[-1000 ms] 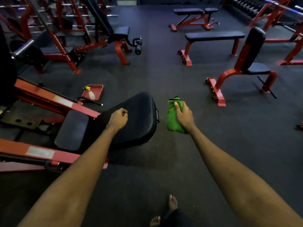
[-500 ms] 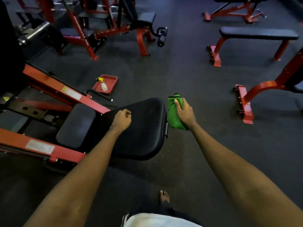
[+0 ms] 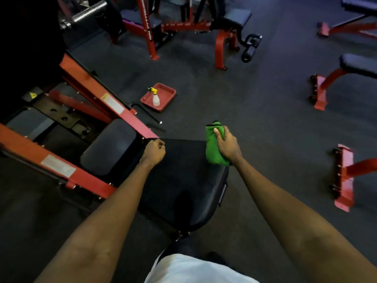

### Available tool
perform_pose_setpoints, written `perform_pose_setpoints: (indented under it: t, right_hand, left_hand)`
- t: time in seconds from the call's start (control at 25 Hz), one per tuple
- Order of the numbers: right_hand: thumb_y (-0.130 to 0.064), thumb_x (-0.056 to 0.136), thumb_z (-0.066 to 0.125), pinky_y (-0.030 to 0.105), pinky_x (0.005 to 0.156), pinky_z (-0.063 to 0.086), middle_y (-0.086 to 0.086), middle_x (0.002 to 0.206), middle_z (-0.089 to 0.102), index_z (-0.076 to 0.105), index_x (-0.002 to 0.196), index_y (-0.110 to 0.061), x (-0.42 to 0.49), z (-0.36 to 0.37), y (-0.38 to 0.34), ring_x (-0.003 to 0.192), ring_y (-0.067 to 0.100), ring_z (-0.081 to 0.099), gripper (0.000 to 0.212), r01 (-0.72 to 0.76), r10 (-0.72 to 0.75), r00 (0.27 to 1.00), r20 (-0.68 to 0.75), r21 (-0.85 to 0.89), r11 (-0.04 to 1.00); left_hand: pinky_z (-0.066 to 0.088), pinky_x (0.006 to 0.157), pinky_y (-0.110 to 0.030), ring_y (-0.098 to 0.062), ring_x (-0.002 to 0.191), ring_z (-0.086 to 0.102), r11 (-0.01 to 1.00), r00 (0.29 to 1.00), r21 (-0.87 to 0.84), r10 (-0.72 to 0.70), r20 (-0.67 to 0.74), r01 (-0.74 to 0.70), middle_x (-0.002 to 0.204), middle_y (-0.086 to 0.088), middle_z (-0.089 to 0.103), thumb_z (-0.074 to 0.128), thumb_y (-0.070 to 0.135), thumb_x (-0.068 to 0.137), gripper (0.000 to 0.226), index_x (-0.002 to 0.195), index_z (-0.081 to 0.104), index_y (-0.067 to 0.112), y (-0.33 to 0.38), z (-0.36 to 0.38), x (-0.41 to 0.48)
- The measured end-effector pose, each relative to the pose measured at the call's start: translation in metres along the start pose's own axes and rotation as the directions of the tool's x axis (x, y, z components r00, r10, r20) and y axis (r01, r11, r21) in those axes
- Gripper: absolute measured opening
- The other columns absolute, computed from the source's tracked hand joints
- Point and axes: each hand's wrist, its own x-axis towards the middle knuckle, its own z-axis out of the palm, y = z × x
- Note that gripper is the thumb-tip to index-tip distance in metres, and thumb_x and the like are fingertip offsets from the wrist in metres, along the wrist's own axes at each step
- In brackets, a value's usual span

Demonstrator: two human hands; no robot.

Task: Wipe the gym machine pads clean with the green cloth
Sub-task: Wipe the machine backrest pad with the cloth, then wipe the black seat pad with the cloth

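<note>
A large black back pad (image 3: pixel 183 180) of a red-framed machine lies in front of me. My right hand (image 3: pixel 226 146) grips a folded green cloth (image 3: pixel 213 148) at the pad's far right corner. Curled into a fist, my left hand (image 3: pixel 154 149) holds nothing and sits over the pad's far left corner. A smaller black seat pad (image 3: pixel 110 146) lies to the left of the big one, between two red frame rails (image 3: pixel 61 166).
A red tray (image 3: pixel 166 96) on the dark floor beyond the pad holds a clear spray bottle (image 3: pixel 156 98) with a yellow nozzle. Red benches (image 3: pixel 334 78) stand to the right, more red machines (image 3: pixel 222 37) at the back. A thin black bar (image 3: pixel 146 114) lies by the tray.
I have stepped closer, so the back pad now lies under both hands. The right hand with the cloth has moved from beside the pad onto its right corner.
</note>
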Motion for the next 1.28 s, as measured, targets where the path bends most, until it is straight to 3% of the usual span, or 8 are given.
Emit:
perform_pose_setpoints:
  t: [0.2, 0.28, 0.4, 0.6, 0.8, 0.92, 1.12, 1.28]
  right_hand:
    - [-0.050, 0.105, 0.041, 0.031, 0.083, 0.038, 0.016, 0.126, 0.064, 0.052, 0.125, -0.018, 0.077, 0.021, -0.023, 0.117, 0.036, 0.059, 0.039, 0.051, -0.046, 0.987, 0.151, -0.025, 0.998]
    - [-0.051, 0.104, 0.041, 0.033, 0.085, 0.039, 0.015, 0.125, 0.065, 0.053, 0.124, -0.018, 0.093, 0.024, -0.028, 0.117, 0.036, 0.059, 0.040, 0.065, -0.063, 0.987, 0.145, -0.011, 0.998]
    - [-0.053, 0.104, 0.040, 0.032, 0.086, 0.039, 0.014, 0.124, 0.065, 0.054, 0.125, -0.020, 0.132, 0.051, -0.040, 0.117, 0.036, 0.059, 0.042, 0.102, -0.101, 0.952, 0.290, 0.012, 0.995]
    - [-0.049, 0.105, 0.040, 0.036, 0.088, 0.042, 0.020, 0.125, 0.065, 0.054, 0.126, -0.015, 0.169, 0.094, -0.056, 0.118, 0.041, 0.058, 0.042, 0.256, -0.227, 0.811, 0.539, 0.023, 0.966]
    - [-0.046, 0.106, 0.041, 0.037, 0.090, 0.043, 0.023, 0.127, 0.063, 0.052, 0.131, -0.012, 0.167, 0.115, -0.063, 0.120, 0.042, 0.057, 0.044, 0.389, -0.283, 0.656, 0.700, 0.008, 0.921]
    - [-0.047, 0.106, 0.041, 0.040, 0.093, 0.044, 0.023, 0.126, 0.064, 0.053, 0.129, -0.012, 0.154, 0.124, -0.063, 0.119, 0.042, 0.058, 0.044, 0.462, -0.318, 0.546, 0.775, 0.038, 0.886]
    - [-0.051, 0.103, 0.043, 0.046, 0.098, 0.049, 0.013, 0.119, 0.068, 0.056, 0.120, -0.017, 0.149, 0.119, -0.053, 0.114, 0.035, 0.063, 0.040, 0.486, -0.350, 0.480, 0.805, 0.089, 0.870]
    - [-0.054, 0.102, 0.043, 0.044, 0.100, 0.049, 0.012, 0.125, 0.067, 0.055, 0.129, -0.022, 0.157, 0.109, -0.062, 0.117, 0.033, 0.062, 0.043, 0.545, -0.361, 0.385, 0.850, 0.106, 0.832]
  left_hand:
    - [0.047, 0.095, -0.035, -0.033, 0.109, 0.062, 0.990, 0.987, -0.052, -0.138, -0.084, 0.134, 0.117, -0.017, 0.067, 0.051, 0.010, 0.094, 0.029, 0.117, 0.068, 0.006, -0.012, -0.014, 0.037]
    - [0.047, 0.095, -0.036, -0.033, 0.109, 0.062, 0.987, 0.984, -0.053, -0.157, -0.080, 0.153, 0.117, -0.017, 0.066, 0.051, 0.011, 0.095, 0.028, 0.117, 0.068, 0.007, -0.018, -0.016, 0.036]
    - [0.047, 0.093, -0.035, -0.032, 0.108, 0.063, 0.958, 0.948, -0.090, -0.283, -0.149, 0.272, 0.116, -0.016, 0.068, 0.052, 0.011, 0.093, 0.027, 0.114, 0.068, 0.007, -0.035, -0.015, 0.038]
    - [0.048, 0.088, -0.035, -0.034, 0.102, 0.066, 0.850, 0.795, -0.224, -0.525, -0.303, 0.476, 0.109, -0.019, 0.071, 0.052, 0.004, 0.093, 0.026, 0.112, 0.069, 0.002, -0.037, -0.002, 0.004]
    - [0.045, 0.091, -0.028, -0.033, 0.109, 0.064, 0.730, 0.666, -0.333, -0.682, -0.301, 0.597, 0.117, -0.017, 0.069, 0.048, 0.002, 0.093, 0.030, 0.114, 0.069, 0.004, -0.020, 0.036, -0.054]
    - [0.045, 0.094, -0.031, -0.034, 0.110, 0.064, 0.677, 0.578, -0.379, -0.736, -0.353, 0.631, 0.118, -0.020, 0.069, 0.050, 0.001, 0.093, 0.029, 0.114, 0.069, 0.001, -0.009, 0.051, -0.088]
    - [0.045, 0.096, -0.034, -0.037, 0.110, 0.063, 0.648, 0.501, -0.432, -0.760, -0.413, 0.627, 0.117, -0.023, 0.067, 0.053, 0.001, 0.093, 0.026, 0.114, 0.069, 0.000, 0.001, 0.078, -0.118]
    - [0.044, 0.096, -0.033, -0.037, 0.111, 0.062, 0.593, 0.427, -0.492, -0.803, -0.415, 0.637, 0.116, -0.025, 0.067, 0.053, 0.000, 0.093, 0.026, 0.114, 0.069, -0.002, 0.030, 0.111, -0.127]
